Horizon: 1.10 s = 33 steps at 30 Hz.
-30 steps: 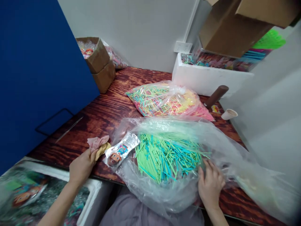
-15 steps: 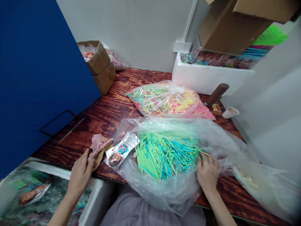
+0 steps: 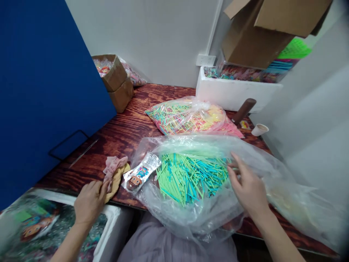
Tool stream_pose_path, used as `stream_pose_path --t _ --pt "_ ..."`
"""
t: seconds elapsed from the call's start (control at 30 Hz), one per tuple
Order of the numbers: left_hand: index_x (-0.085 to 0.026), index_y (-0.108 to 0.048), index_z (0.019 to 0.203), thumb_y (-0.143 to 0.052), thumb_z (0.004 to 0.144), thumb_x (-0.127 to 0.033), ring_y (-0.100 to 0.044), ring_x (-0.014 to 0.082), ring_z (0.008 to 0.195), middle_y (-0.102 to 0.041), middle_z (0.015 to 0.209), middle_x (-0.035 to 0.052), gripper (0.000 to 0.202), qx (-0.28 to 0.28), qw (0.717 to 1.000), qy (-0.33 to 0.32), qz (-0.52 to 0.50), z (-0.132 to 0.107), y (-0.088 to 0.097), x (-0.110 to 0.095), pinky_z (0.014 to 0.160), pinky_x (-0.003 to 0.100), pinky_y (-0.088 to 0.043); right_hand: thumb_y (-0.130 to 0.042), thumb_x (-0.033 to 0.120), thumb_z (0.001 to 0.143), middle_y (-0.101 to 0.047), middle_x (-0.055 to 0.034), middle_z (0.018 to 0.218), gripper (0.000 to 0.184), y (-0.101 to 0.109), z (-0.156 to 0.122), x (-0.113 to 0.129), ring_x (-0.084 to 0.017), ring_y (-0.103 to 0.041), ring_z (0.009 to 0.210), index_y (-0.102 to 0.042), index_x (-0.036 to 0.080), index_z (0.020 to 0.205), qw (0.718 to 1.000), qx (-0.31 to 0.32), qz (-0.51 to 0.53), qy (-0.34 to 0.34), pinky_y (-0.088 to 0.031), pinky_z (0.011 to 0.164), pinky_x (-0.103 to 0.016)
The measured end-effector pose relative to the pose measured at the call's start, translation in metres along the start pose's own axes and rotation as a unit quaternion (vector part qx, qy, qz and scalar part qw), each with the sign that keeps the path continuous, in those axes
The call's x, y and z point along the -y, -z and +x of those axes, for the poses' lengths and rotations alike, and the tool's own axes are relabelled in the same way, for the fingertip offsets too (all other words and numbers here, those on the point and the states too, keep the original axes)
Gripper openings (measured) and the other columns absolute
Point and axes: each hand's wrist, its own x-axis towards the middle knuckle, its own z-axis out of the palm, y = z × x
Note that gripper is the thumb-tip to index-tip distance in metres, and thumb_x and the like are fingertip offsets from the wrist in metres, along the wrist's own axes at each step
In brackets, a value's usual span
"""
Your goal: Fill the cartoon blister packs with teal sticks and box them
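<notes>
A crumpled pink and yellow cloth lies at the table's front left. My left hand is closed at its near edge, with the fingers curled and a fold of pink against the thumb. An open clear plastic bag holds a heap of thin green and blue sticks. Over the right side of that bag is my right hand, its fingers apart and nothing seen in them. Between the cloth and the sticks, a silver packet with a cartoon face rests on the bag's left edge.
Behind stands a tied bag of multicoloured sticks. A white foam box, a brown cylinder and a paper cup are at back right. Cardboard boxes stand at back left; a foam box of packets sits below left.
My right hand has come away from the right edge of the sticks and opened. My left hand has shifted slightly down, its fingers curling more at the cloth.
</notes>
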Motion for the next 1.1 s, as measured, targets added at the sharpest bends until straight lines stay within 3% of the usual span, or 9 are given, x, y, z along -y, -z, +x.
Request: stream_pose_path --t 0.07,0.17,0.4,0.6,0.7,0.8,0.87,0.97,1.1 --pt "-0.017 -0.065 0.087 -0.033 0.094 -0.039 -0.058 0.0274 0.086 -0.068 0.095 0.0142 0.038 -0.014 0.999 -0.039 0.013 -0.002 -0.004 0.002 0.08 0.037 -0.042 -0.044 0.036 0.094 -0.071 -0.0101 0.11 0.058 -0.01 0.03 0.002 -0.026 -0.068 0.088 -0.035 0.021 0.15 0.999 0.035 -0.027 0.019 -0.051 0.074 -0.036" --pt "-0.017 -0.064 0.109 -0.036 0.092 -0.029 -0.058 0.0271 0.087 -0.067 0.116 0.0131 0.036 -0.033 0.996 -0.071 0.037 -0.003 -0.009 0.002 0.081 0.037 -0.043 -0.043 0.03 0.092 -0.065 -0.0175 0.124 0.057 -0.039 0.082 -0.005 -0.033 -0.059 0.111 -0.041 0.011 0.146 0.992 0.052 -0.085 0.077 -0.047 0.09 -0.043" --pt "-0.019 -0.062 0.088 -0.031 0.095 -0.03 -0.058 0.0247 0.082 -0.064 0.085 0.009 0.034 -0.022 0.997 -0.048 0.051 0.004 -0.008 -0.004 0.077 0.034 -0.042 -0.043 0.028 0.093 -0.052 -0.0206 0.141 0.056 -0.109 0.157 -0.006 -0.033 -0.049 0.125 -0.04 0.004 0.144 0.993 0.03 -0.06 0.094 -0.038 0.104 -0.046" --pt "-0.023 -0.049 0.071 -0.029 0.096 -0.045 -0.058 0.0222 0.077 -0.057 0.075 0.0054 0.039 -0.011 0.999 -0.002 0.038 0.007 -0.007 -0.007 0.071 0.031 -0.042 -0.044 0.021 0.092 -0.055 -0.0222 0.134 0.054 -0.125 0.152 -0.002 -0.034 -0.047 0.122 -0.041 0.003 0.142 0.987 0.077 -0.089 0.107 -0.037 0.102 -0.045" --pt "-0.021 -0.057 0.083 -0.029 0.096 -0.043 -0.06 0.0248 0.082 -0.063 0.086 0.0084 0.038 0.012 1.0 -0.004 0.017 0.011 0.002 -0.005 0.077 0.035 -0.044 -0.042 0.02 0.093 -0.065 -0.0182 0.115 0.051 -0.108 0.135 0.013 -0.032 -0.055 0.106 -0.042 0.008 0.143 0.986 0.066 -0.099 0.119 -0.042 0.095 -0.045" --pt "-0.018 -0.06 0.102 -0.032 0.096 -0.045 -0.058 0.0307 0.099 -0.064 0.109 0.0145 0.04 -0.044 0.999 -0.009 -0.003 0.015 0.017 -0.011 0.088 0.044 -0.045 -0.04 0.018 0.095 -0.066 -0.0155 0.107 0.045 -0.095 0.109 0.043 -0.029 -0.057 0.098 -0.044 0.01 0.139 0.979 0.037 -0.03 0.2 -0.045 0.089 -0.041" --pt "-0.017 -0.06 0.106 -0.034 0.096 -0.047 -0.057 0.0327 0.105 -0.063 0.114 0.0158 0.041 -0.091 0.995 -0.016 -0.028 0.016 0.026 -0.022 0.092 0.047 -0.044 -0.038 0.012 0.095 -0.065 -0.014 0.106 0.041 -0.097 0.093 0.067 -0.026 -0.058 0.094 -0.048 0.013 0.135 0.953 0.058 0.02 0.297 -0.047 0.083 -0.038" --pt "-0.019 -0.062 0.102 -0.039 0.096 -0.045 -0.06 0.0288 0.1 -0.066 0.107 0.0124 0.036 -0.084 0.989 -0.06 -0.108 0.018 0.028 -0.045 0.09 0.044 -0.047 -0.041 0.003 0.09 -0.066 -0.0093 0.094 0.033 -0.114 0.083 0.098 -0.023 -0.057 0.089 -0.062 0.016 0.111 0.882 0.184 0.013 0.433 -0.046 0.078 -0.033" --pt "-0.021 -0.063 0.101 -0.044 0.096 -0.039 -0.06 0.0256 0.103 -0.067 0.107 0.0094 0.027 -0.054 0.977 -0.102 -0.18 0.021 0.021 -0.074 0.09 0.04 -0.047 -0.051 0.01 0.092 -0.066 -0.0094 0.094 0.016 -0.144 0.1 0.118 -0.023 -0.054 0.094 -0.066 0.016 0.095 0.835 0.268 -0.047 0.478 -0.045 0.078 -0.033"
